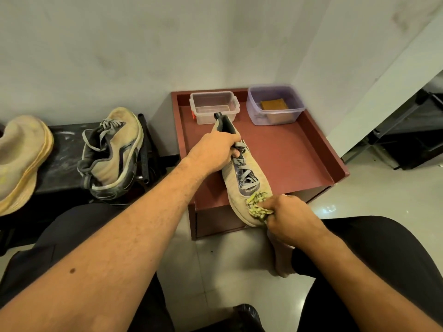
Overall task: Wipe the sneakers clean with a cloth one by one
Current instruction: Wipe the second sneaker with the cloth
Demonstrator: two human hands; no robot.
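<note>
At 6 o'clock, both forearms reach out from the bottom edge over dark trousers, and a bare foot (282,257) below the right wrist is partly hidden by it. The right hand (291,220), at about 5 o'clock from centre, has its fingers curled tight round a yellow-green cloth (257,207), most of which is buried in the fist, and presses it against the toe of a beige shoe (247,178). The shoe lies with its toe over the near edge of a red-brown tray (299,152) and its heel toward 12 o'clock. The left hand (215,149) grips it at the tongue and collar, fingers wrapped among the grey laces; the fingertips are out of sight.

At 9 o'clock a second shoe (112,152) rests on a black stand (62,159); small dark lettering on its side is too blurred to read. A third shoe (21,161) is cut off by the left edge.

Toward 12 o'clock, a clear box (214,106) and a purple box (275,104) holding a brown block (274,105) stand at the tray's back.
</note>
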